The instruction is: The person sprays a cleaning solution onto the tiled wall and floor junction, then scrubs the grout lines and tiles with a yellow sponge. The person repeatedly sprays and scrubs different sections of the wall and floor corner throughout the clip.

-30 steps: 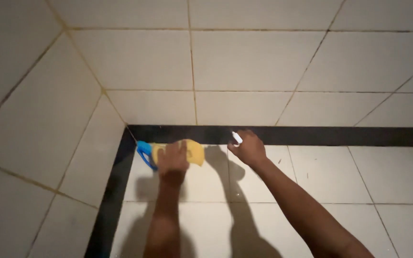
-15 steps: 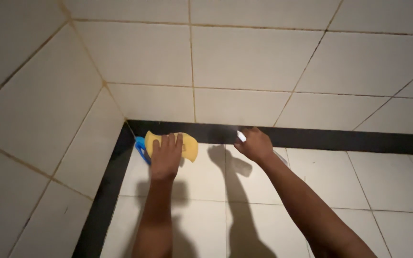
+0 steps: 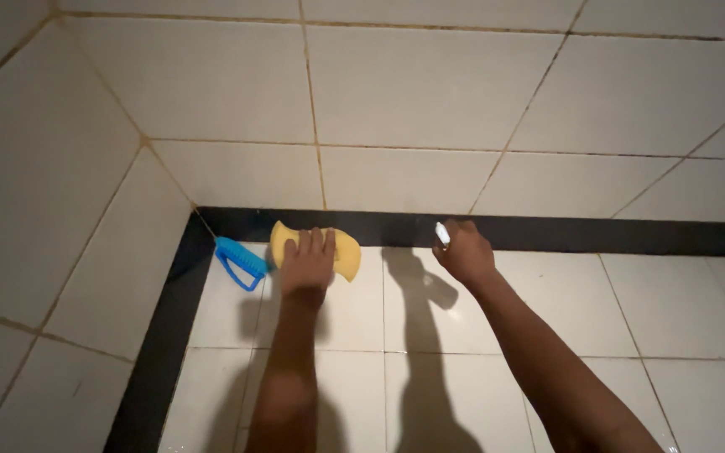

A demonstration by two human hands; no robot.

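Two bare forearms reach out over glossy white floor tiles (image 3: 362, 394), shadows running between them. Left hand (image 3: 306, 262) lies flat, fingers spread, pressing down on a yellow sponge (image 3: 344, 252) with a curved, waisted outline, soft-looking against the hard glaze. Just left of it, touching or nearly so, sits a blue plastic scrub brush (image 3: 240, 261) with a loop handle. Right hand (image 3: 463, 252) is clenched around a small white object (image 3: 442, 233), too small to identify. Beyond runs a black border strip (image 3: 631, 236), then pale wall tiles (image 3: 430, 84) with darkened grout.
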